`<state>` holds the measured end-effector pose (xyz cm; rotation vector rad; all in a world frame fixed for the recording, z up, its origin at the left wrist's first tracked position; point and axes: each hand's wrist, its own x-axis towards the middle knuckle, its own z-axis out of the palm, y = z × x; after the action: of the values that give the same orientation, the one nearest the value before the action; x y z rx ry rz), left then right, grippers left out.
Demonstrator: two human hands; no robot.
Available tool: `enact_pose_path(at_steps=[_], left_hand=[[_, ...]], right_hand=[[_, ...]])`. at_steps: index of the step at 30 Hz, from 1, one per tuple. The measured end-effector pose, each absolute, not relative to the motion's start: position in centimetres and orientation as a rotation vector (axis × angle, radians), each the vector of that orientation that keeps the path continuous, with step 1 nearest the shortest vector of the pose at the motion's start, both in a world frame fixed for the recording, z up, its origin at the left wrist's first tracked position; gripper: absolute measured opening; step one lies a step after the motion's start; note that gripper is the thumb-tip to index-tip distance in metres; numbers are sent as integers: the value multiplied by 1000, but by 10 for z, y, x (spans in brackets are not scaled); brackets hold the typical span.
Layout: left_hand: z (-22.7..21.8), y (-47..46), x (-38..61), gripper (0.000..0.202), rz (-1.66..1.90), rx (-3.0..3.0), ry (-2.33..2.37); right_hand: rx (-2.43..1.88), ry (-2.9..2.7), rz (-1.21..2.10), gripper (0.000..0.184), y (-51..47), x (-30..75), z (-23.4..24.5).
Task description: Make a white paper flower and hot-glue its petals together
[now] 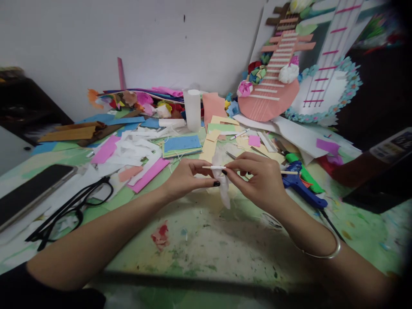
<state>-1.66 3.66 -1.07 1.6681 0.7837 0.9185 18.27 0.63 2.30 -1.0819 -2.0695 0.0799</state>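
Note:
My left hand [186,178] and my right hand [257,178] meet over the middle of the paint-stained green table [206,249]. Between them runs a thin white stick [213,167], held level, with a wooden end [289,172] poking out past my right hand. A strip of white tissue paper [223,189] hangs from the stick between the two thumbs. The fingers of both hands are pinched on the stick and the paper. A silver bangle [322,253] circles my right wrist.
A blue glue gun [301,184] and a green tool [304,174] lie right of my hands. Black glasses [72,206] and a phone [30,193] lie at left. Coloured paper scraps [144,146], a white cup [193,109] and a paper guitar [273,81] fill the back.

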Motion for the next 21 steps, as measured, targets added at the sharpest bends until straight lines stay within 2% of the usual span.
enact_pose_path(at_steps=[11,17,21], left_hand=[[-7,33,-14,19,825,1502,813],[-5,30,-13,41,874,1396,824],[-3,26,-14,43,947,1519,783]], right_hand=[[-1168,-2087,192,11,8,183,24],[-1180,-2098,212,8,9,184,23],[-1153,-2109,202,8,11,185,22]])
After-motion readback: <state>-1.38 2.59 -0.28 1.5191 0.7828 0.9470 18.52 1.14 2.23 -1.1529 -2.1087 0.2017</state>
